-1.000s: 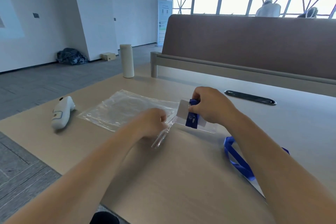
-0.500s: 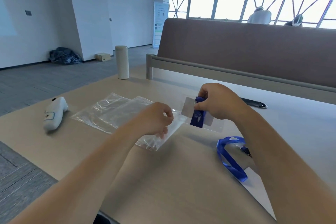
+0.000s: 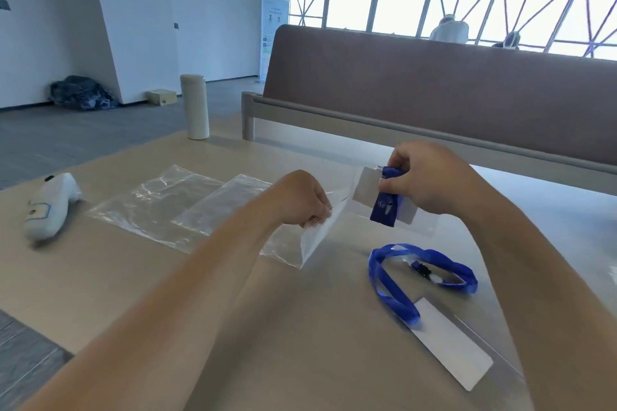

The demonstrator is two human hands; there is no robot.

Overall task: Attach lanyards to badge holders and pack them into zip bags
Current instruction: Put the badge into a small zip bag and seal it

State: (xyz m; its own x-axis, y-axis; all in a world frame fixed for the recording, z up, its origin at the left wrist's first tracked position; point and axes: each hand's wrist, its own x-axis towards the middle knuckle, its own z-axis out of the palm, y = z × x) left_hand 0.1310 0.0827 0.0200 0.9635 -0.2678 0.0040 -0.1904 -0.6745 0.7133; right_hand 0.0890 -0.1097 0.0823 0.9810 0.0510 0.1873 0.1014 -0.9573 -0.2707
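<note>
**Observer A:** State of the hands?

**Observer B:** The left hand [image 3: 300,200] pinches the right-hand edge of a clear zip bag [image 3: 320,233] and lifts that end off the table [image 3: 283,360]. The bag's left part overlaps a spare zip bag [image 3: 157,203]. The right hand [image 3: 424,183] grips a badge holder [image 3: 365,187], with its blue lanyard [image 3: 384,210] folded against the front. The holder is raised just right of the bag; I cannot tell whether the two touch.

**Observer A:** Step in hand?

**Observer B:** In my judgement, insertion of the assembled set. The holder is not yet inside.

**Observer A:** Failure modes?

**Observer B:** Three.
1. The bag is pinched at one point only (I cannot tell from here whether the mouth is parted). If it is shut, a holder corner would butt against the film and crumple it.
2. Only the right hand's grip restrains the folded lanyard. A slackened grip would let it unfold and catch on the zip track.
3. The film is thin and likely slippery. A push from the right could slide the bag left and shift the spare bag under it.

**Observer A:** Other items?

**Observer B:** Near right, a second lanyard [image 3: 394,290] lies in a loose loop, with one end over a second badge holder [image 3: 450,340]. Attachment cannot be confirmed. The right forearm passes just beside it and could drag it. At the left edge lies a white handheld device [image 3: 50,207], well apart from the work.
</note>
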